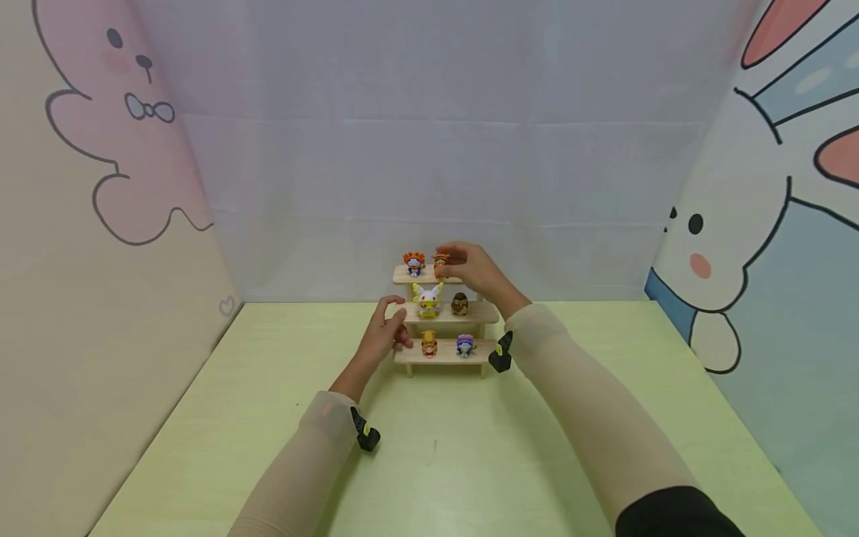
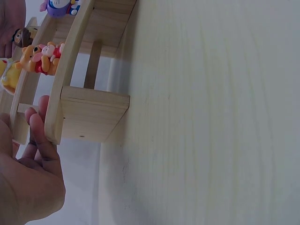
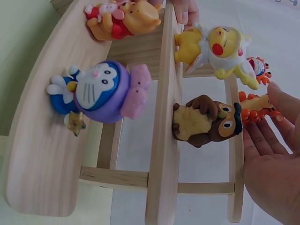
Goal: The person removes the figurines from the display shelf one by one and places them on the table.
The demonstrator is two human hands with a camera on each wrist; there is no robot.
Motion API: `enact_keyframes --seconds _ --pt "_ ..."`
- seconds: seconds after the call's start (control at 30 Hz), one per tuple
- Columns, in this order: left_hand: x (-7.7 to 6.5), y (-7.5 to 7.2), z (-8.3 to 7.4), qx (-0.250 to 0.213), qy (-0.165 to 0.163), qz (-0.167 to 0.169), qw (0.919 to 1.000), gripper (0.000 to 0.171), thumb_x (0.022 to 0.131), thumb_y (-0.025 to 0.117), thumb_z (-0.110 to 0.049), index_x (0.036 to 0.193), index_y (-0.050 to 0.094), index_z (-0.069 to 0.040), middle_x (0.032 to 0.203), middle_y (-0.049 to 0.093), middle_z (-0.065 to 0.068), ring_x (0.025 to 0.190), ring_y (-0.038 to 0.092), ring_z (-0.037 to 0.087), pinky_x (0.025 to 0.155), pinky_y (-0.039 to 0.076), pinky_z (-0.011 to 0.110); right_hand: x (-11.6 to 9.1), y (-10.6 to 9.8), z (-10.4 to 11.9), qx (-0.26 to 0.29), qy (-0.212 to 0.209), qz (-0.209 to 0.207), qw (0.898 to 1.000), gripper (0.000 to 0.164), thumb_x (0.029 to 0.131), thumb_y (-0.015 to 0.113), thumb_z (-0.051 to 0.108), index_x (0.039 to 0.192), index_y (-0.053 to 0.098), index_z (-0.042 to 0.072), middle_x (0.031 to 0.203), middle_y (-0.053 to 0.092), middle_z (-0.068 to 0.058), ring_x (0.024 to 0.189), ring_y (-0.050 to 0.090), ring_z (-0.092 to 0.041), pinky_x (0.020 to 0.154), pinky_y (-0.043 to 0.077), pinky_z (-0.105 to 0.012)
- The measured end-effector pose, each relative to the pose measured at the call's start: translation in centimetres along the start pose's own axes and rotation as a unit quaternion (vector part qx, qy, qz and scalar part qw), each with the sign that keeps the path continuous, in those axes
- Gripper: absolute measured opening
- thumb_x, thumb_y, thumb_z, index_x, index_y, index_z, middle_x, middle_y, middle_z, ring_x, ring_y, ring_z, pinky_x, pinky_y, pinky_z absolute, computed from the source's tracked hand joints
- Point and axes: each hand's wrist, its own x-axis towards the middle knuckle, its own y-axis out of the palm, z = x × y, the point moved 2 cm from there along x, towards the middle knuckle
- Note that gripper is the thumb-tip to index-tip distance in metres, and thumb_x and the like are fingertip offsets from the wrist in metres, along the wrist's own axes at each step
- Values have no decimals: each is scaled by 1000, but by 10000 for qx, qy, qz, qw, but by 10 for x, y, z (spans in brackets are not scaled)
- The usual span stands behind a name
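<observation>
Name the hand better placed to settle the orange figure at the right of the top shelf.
Probably the right hand: it holds that orange figure, level with the top shelf. The left hand sits lower, at the left end of the wooden stand.

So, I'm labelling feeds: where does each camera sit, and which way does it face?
Head: on the head, facing forward and down at the wooden stand; left hand, right hand and sleeves show.
Left wrist: worn there, facing the stand's left end; left hand and part of the right show.
Right wrist: worn there, facing the stand's right end; right hand and part of the left show.
Both wrist views lie sideways and share the owl figurine and bear figurine.
</observation>
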Motion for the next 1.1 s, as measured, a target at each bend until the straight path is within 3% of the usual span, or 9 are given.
enact_keyframes --seconds 0.43,0.77,1.1 --pt "2 -1 1 -16 45 22 10000 41 112 48 -31 148 38 -14 64 55 4 56 66 16 50 48 24 2 3 -2 84 20 -75 9999 43 102 67 15 144 58 8 140 61 -17 126 60 -31 107 46 -52" --pt "2 -1 2 -79 59 49 9999 37 112 48 -31 145 39 -16 64 55 4 56 66 16 50 48 23 0 1 -3 -2 55 -116 9999 47 102 67 16 146 56 5 135 64 -12 123 61 -30 104 49 -51" --pt "1 0 1 2 4 20 10000 38 112 47 -30 146 39 -15 64 55 3 56 66 15 51 48 23 -6 -5 -4 147 4 -134 9998 46 103 65 12 147 54 3 138 62 -18 124 61 -32 103 52 -49"
